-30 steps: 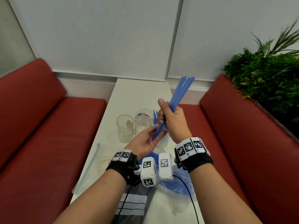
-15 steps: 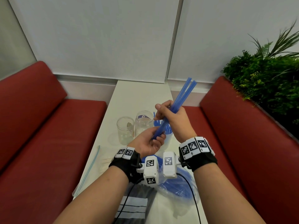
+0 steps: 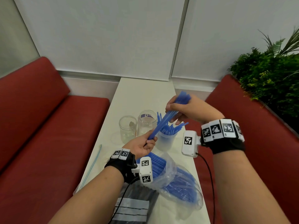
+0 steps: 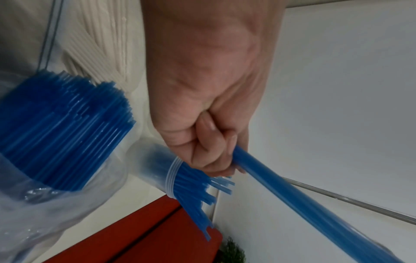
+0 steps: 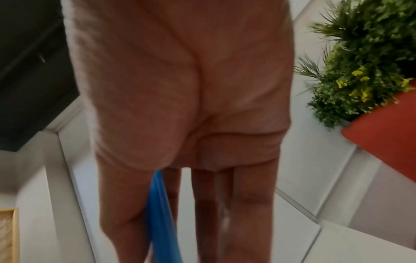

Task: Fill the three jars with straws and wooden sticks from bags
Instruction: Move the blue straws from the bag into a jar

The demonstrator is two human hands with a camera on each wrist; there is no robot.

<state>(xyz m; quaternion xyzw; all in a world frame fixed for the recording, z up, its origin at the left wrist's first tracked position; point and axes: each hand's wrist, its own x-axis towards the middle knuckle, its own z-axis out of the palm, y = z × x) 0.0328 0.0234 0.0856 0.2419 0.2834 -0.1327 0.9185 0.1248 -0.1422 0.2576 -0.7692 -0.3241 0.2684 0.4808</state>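
Both hands hold a bundle of blue straws (image 3: pixel 163 120) slanting above the table (image 3: pixel 142 94). My left hand (image 3: pixel 150 140) grips its lower end with curled fingers, as the left wrist view shows (image 4: pixel 213 142). My right hand (image 3: pixel 174 113) pinches its upper part between thumb and fingers. Just below the bundle stands a jar with several blue straws (image 3: pixel 166 139). Left of that jar are two clear jars, a middle one (image 3: pixel 146 122) and a left one (image 3: pixel 127 128). In the right wrist view the straws (image 5: pixel 159 213) run beside the thumb.
A clear bag of blue straws (image 3: pixel 176 180) lies under my left wrist. A bag of pale sticks (image 4: pixel 96 44) lies on the table's left side, and a dark bag (image 3: pixel 134 206) at the near edge. Red benches (image 3: pixel 40 126) flank the table; plants (image 3: pixel 267 75) stand at right.
The bundle tipped from near upright to a lower slant over the filled jar. My right hand slid toward its upper end, and my left hand closed round its lower end.
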